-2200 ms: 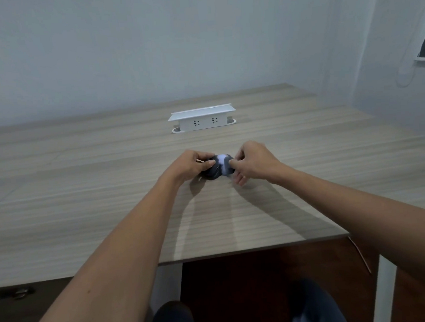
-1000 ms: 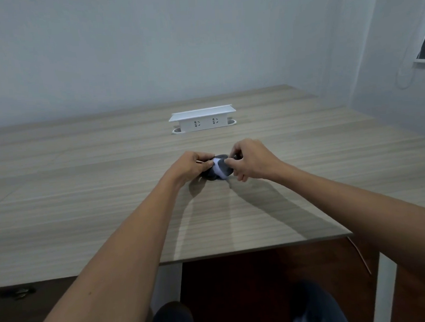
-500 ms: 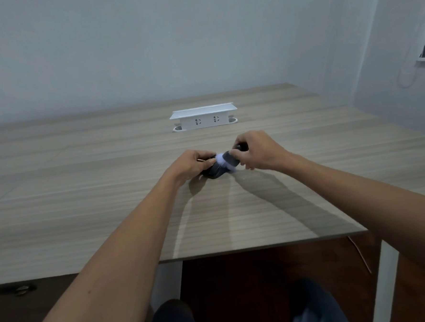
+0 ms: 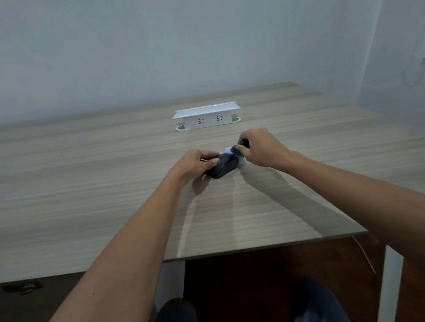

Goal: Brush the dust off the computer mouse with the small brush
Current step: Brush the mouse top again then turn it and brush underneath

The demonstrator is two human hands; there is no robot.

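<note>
A dark computer mouse (image 4: 224, 168) lies on the wooden table (image 4: 109, 192) near its middle. My left hand (image 4: 196, 163) grips the mouse's left side and steadies it. My right hand (image 4: 260, 149) pinches a small brush (image 4: 233, 150) with a dark handle and pale, blurred bristles. The bristles touch the far right end of the mouse. Most of the brush handle is hidden inside my right fist.
A white socket box (image 4: 206, 116) stands on the table behind my hands. The table's front edge (image 4: 261, 245) runs just before my knees, with a white table leg (image 4: 391, 286) at the right. Walls close the back and right.
My right hand has carried the brush from the middle of the mouse back and to the right, toward its far end. My left hand has kept its hold on the mouse.
</note>
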